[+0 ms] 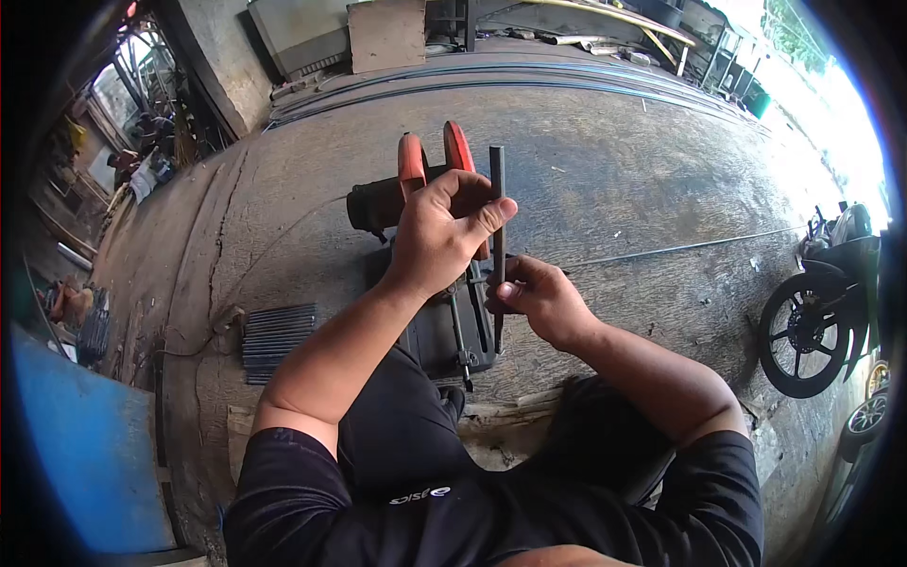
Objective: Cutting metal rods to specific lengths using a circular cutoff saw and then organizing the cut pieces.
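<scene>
Left hand (pixel 439 231) pinching upper part of dark metal bar (pixel 498 170) between thumb and fingers; right hand (pixel 540 300) pinching same bar lower down; bar near upright, in front of black-and-red saw (pixel 411 165) on floor (pixel 652 326); bundle of short rods (pixel 277 340) left of saw; long thin rod (pixel 680 248) stretching right; motorcycle (pixel 803 326) at far right.

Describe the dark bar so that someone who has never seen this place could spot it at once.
Find the machine with the red guard on the floor in front of the person. Over its right side in the picture, the left hand and, nearer the person, the right hand hold the dark bar. Unlike the stacked rods on the floor, it is a single piece held in the hands.
</scene>
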`<action>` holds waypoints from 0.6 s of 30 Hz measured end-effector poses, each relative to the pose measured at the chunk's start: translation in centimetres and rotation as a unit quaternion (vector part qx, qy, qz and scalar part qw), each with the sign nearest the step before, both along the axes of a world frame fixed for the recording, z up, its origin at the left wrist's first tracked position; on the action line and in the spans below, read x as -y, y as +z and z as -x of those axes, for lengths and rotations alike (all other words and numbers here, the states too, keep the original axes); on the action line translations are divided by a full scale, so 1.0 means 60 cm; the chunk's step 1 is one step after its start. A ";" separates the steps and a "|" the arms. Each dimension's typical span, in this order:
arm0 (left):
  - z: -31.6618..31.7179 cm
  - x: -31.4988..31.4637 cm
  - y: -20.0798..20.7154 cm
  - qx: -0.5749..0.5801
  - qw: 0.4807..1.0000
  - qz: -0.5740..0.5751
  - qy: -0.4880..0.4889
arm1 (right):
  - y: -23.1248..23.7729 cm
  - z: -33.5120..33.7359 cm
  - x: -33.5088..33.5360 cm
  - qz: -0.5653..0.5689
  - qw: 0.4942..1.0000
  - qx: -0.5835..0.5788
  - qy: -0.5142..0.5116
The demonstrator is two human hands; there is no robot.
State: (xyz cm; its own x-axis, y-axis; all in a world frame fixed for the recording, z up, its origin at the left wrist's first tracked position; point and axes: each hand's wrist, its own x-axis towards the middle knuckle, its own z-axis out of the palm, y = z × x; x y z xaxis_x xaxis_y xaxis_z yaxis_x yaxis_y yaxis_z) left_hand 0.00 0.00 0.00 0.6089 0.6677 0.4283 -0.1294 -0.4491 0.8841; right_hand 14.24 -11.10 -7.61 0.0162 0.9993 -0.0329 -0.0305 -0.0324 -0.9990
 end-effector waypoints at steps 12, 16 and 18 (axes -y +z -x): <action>-0.004 -0.003 -0.009 0.035 0.999 -0.003 0.013 | 0.002 0.014 -0.009 -0.021 0.997 -0.077 0.018; -0.011 -0.009 -0.011 0.086 0.996 -0.027 -0.014 | 0.003 0.012 -0.007 -0.025 0.996 -0.081 0.022; -0.015 -0.008 -0.010 0.129 0.991 -0.031 -0.033 | 0.006 0.012 -0.005 -0.032 0.995 -0.092 0.029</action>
State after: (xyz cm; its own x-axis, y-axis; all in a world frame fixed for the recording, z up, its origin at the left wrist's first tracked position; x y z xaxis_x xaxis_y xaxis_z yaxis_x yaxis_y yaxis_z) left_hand 0.87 0.49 -0.61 0.5160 0.5974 0.6139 -0.3787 -0.4838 0.7890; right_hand 13.50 -10.78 -7.22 -0.0417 0.9985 0.0343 -0.2138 0.0246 -0.9766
